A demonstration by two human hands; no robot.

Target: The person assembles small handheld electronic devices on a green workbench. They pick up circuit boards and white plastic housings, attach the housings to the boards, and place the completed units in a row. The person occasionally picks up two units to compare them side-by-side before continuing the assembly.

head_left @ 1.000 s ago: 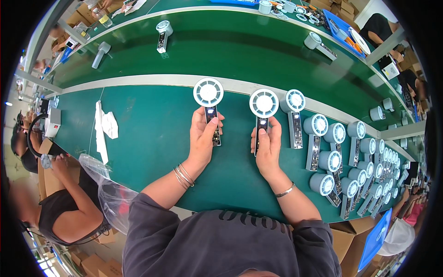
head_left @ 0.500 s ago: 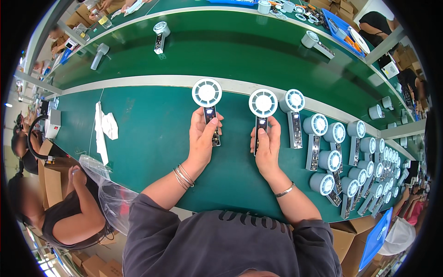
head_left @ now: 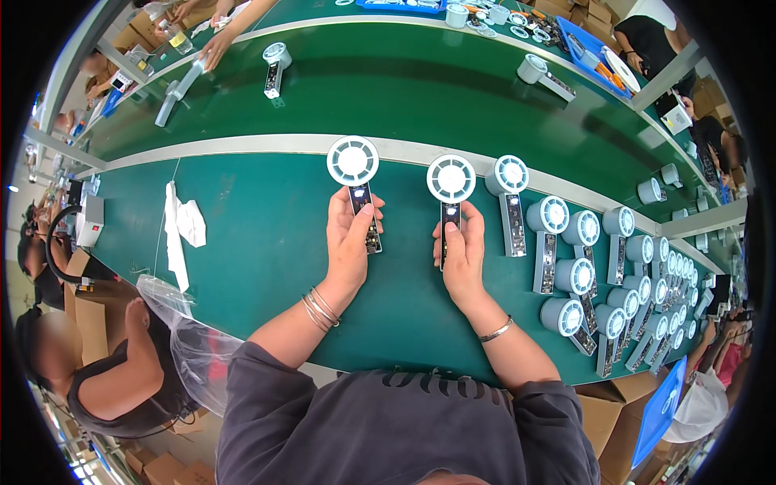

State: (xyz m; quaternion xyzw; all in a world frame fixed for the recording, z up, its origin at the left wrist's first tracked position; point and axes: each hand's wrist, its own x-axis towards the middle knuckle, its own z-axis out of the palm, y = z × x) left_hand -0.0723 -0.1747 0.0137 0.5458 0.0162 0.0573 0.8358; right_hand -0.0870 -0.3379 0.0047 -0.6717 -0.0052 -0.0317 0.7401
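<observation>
My left hand (head_left: pixel 347 246) is closed around the handle of a pale blue handheld fan (head_left: pixel 353 161), thumb on the bared circuit board. In my right hand (head_left: pixel 463 257) is a second handheld fan (head_left: pixel 451 179) of the same kind, its handle also gripped with the thumb in front. Both fans point head-up, side by side above the green table, and a small white light glows on each board. Just right of my right hand lies another such fan (head_left: pixel 512 175). Several more fans (head_left: pixel 553 215) with exposed boards lie in rows across the table's right side.
A white cloth (head_left: pixel 191 222) lies on the table's left. Beyond a pale rail runs a green belt (head_left: pixel 388 89) carrying a few fans. A co-worker's hand (head_left: pixel 215 52) reaches over its far left. Another person (head_left: pixel 121 388) sits at my left, near a clear plastic bag (head_left: pixel 194 356).
At the far left, a co-worker's hand has come in over the belt, at a grey part beside the one lying there. Both my hands keep their fans; the view has shifted slightly.
</observation>
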